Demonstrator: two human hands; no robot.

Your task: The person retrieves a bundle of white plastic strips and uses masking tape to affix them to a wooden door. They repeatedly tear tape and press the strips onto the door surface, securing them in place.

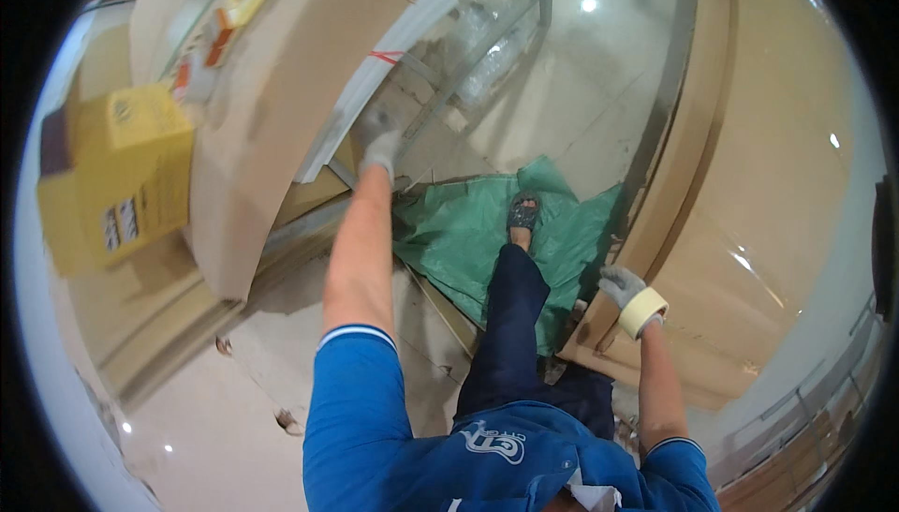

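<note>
My left hand [382,149], in a pale work glove, reaches to the grey metal frame [426,123] beside a stack of white strips [361,90] bound with red string. Its fingers are smeared by motion, so any grip is hidden. On the other side, my right hand [622,285] wears a grey-white glove, fingers apart and loosely bent, with nothing visible in them. A roll of pale yellow tape [643,313] hangs around that wrist like a bracelet. Close to this hand is the edge of a large cardboard-wrapped panel [749,222] with shiny clear film over it.
My sandalled foot [523,212] is on a crumpled green sheet [449,222] spread over the tiles. A yellow box [140,170] stands at the left, by a brown board-topped table [281,109]. Clear plastic wrap [487,62] lies behind the frame.
</note>
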